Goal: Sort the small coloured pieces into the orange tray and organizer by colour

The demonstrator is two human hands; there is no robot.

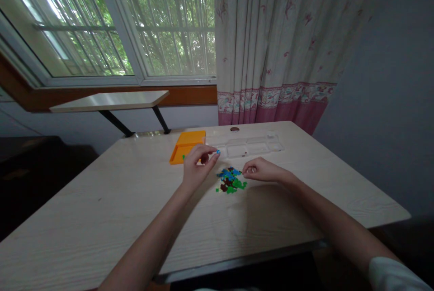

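While the small blue plastic piece [218, 151] sits at the fingertips of our left hand [200, 164], the loose heap of blue, green and brown pieces [231, 179] lies between our hands, nearer our right hand [261, 170]. We pinch the blue piece between left thumb and forefinger; our right fingers curl beside the heap, their grip unclear. The open orange plastic box [190, 138] and clear compartmented tray [257, 147] border the far side; pale wooden tabletop [210, 227] stretches from the heap towards us.
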